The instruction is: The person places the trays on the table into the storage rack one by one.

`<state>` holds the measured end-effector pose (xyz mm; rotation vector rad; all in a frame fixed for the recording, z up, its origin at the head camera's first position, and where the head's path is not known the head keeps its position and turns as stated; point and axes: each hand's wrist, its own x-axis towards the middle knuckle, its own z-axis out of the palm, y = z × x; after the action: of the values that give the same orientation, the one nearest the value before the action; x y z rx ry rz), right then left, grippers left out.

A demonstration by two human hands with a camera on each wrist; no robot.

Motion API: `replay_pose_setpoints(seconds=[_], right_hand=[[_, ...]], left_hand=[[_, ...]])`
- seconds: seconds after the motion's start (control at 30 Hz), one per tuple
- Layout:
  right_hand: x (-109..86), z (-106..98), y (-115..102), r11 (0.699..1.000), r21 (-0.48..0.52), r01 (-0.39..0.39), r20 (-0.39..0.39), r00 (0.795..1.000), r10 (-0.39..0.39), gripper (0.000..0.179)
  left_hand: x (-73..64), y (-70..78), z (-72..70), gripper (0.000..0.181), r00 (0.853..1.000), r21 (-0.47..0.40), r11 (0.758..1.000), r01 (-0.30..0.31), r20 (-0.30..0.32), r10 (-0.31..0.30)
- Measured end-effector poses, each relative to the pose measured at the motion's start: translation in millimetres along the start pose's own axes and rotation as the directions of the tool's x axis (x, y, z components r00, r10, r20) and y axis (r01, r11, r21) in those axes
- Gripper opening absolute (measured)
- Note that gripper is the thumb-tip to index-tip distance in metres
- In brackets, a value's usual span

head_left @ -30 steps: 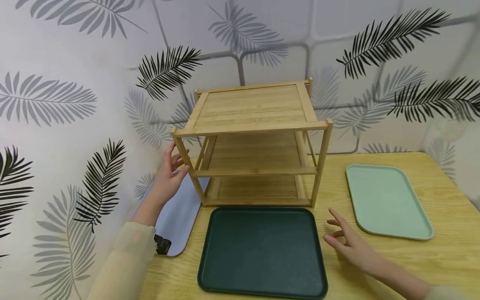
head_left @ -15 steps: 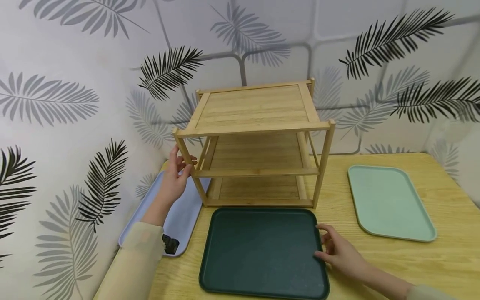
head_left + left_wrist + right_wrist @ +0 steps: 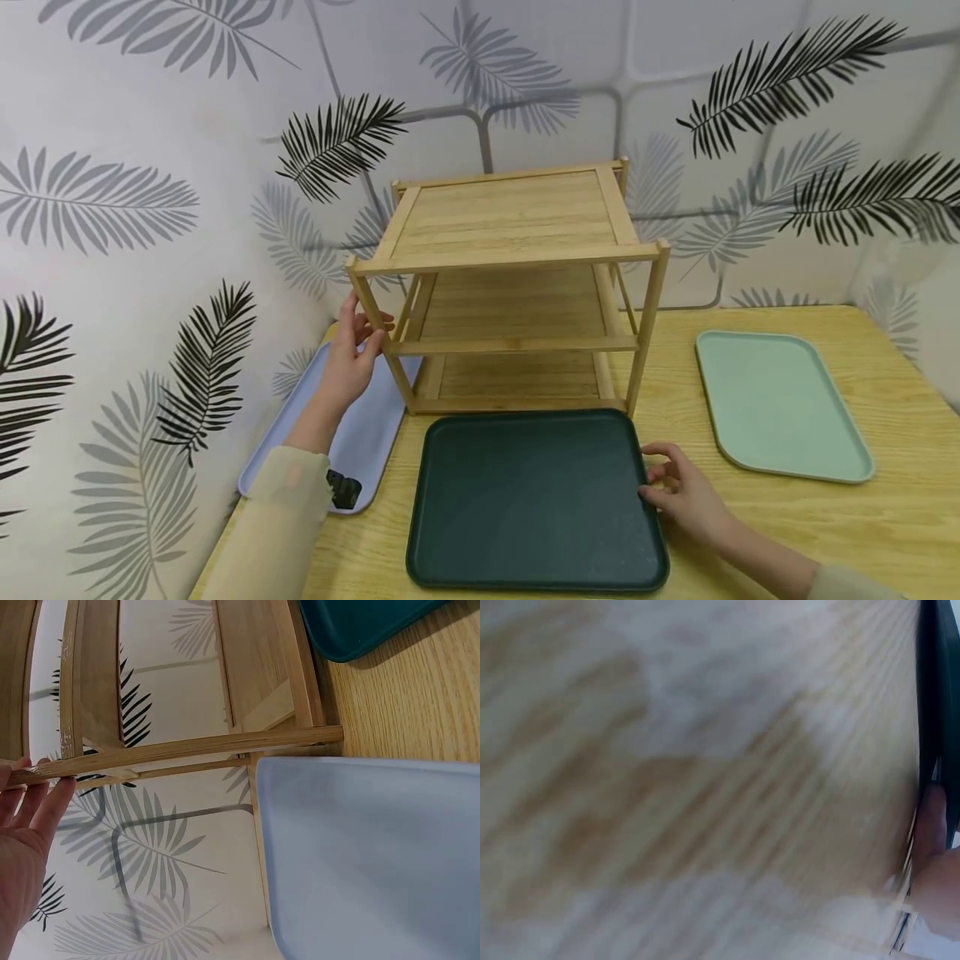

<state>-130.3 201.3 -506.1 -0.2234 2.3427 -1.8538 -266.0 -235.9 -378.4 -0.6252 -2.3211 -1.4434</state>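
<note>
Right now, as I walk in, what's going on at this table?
A person's left hand holds the front left post of a three-tier wooden rack, while the right hand pinches the right edge of the dark green tray in front of it. Whether that edge is lifted, I can't tell. A pale blue tray lies left of the rack, partly hidden by the left arm, and a mint green tray lies to the right, untouched.

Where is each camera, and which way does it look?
Head: on the head, facing forward and down at the wooden rack; left hand and right hand show.
Left wrist: on that wrist, facing the rack and blue tray; left hand shows.
Right wrist: on that wrist, facing blurry table; right hand partly shows.
Head and left wrist share the rack.
</note>
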Motion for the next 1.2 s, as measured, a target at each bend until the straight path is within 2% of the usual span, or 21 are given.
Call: replay_pose_setpoints(seconds=[0.1,0.2,0.33,0.43,0.63,0.7,0.87,1.03,1.2], right_hand=[[-0.2,-5,2,0.995,0.104,0.006,0.076,0.997,-0.014,0.054],[-0.7,-9,5,0.976,0.215,0.03,0.153,0.986,-0.064,0.051],[-3.6,-13,6,0.927,0.372,0.04,0.227,0.965,-0.133,0.054],[-7.9,-17,4,0.896,0.442,0.038,0.245,0.956,-0.161,0.056],[-17.0,-28,-6,0.882,0.469,0.051,0.248,0.951,-0.186,0.056],[-19.5,-32,-10,0.884,0.465,0.054,0.247,0.951,-0.188,0.057],[-25.1,-43,-24,0.885,0.465,0.008,0.242,0.961,-0.136,0.054],[-26.7,-56,-44,0.874,0.486,-0.019,0.249,0.961,-0.118,0.053],[-27.1,-67,-68,0.89,0.454,-0.043,0.216,0.974,-0.063,0.052]], left_hand=[[0.7,0.4,0.7,0.061,1.0,0.009,1.0,0.001,-0.003,-0.001],[0.4,1.7,0.7,0.061,1.0,0.026,1.0,0.006,-0.009,-0.006],[-0.6,1.7,0.5,0.062,1.0,0.025,1.0,0.017,-0.011,-0.017],[-0.9,1.7,1.0,0.062,1.0,0.009,1.0,0.017,-0.007,-0.017],[-2.1,5.6,2.1,0.062,1.0,0.031,1.0,0.001,-0.008,0.0],[-3.5,15.8,1.7,0.061,1.0,0.039,0.999,-0.007,-0.006,0.007],[-6.2,39.2,0.6,0.058,0.999,0.062,0.997,-0.045,-0.001,0.045],[-5.9,40.2,-0.1,0.059,0.999,0.079,0.996,-0.042,0.003,0.042],[-6.1,41.3,-0.9,0.058,1.0,0.063,0.998,-0.021,0.018,0.02]])
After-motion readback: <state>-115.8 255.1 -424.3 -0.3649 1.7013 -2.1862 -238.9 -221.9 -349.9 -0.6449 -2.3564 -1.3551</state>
